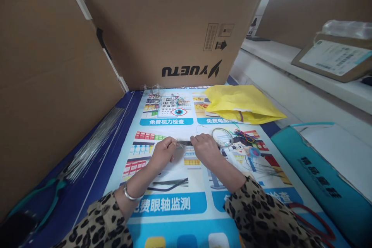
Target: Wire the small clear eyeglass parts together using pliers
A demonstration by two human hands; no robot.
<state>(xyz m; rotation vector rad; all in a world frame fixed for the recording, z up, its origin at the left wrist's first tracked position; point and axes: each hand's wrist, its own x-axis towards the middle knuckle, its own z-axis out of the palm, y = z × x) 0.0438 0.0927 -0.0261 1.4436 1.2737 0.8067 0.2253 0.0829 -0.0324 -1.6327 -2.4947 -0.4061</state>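
Observation:
In the middle of the head view, my left hand (164, 153) pinches a thin, pale strand, perhaps wire, at thumb and forefinger. Facing it, my right hand (206, 150) is closed round a dark, narrow-tipped tool (185, 143), whose tip meets the left fingertips. Its handle is hidden in the fist, so I cannot tell its exact kind. Just beyond my right hand sits a round clear dish (222, 138) with small shiny bits. Beside that dish lie tangled coloured cords (246, 136). Below the hands a bundle of dark thin rods (171, 183) rests on the printed mat.
A bundle of silvery wires (97, 137) and teal-handled pliers (56, 186) lie left. Cardboard panels (162, 27) stand behind. A yellow bag (244, 102), a teal box (322, 178) and a red loop-shaped thing (315, 221) are at right. Small clear pieces (157, 90) lie far back.

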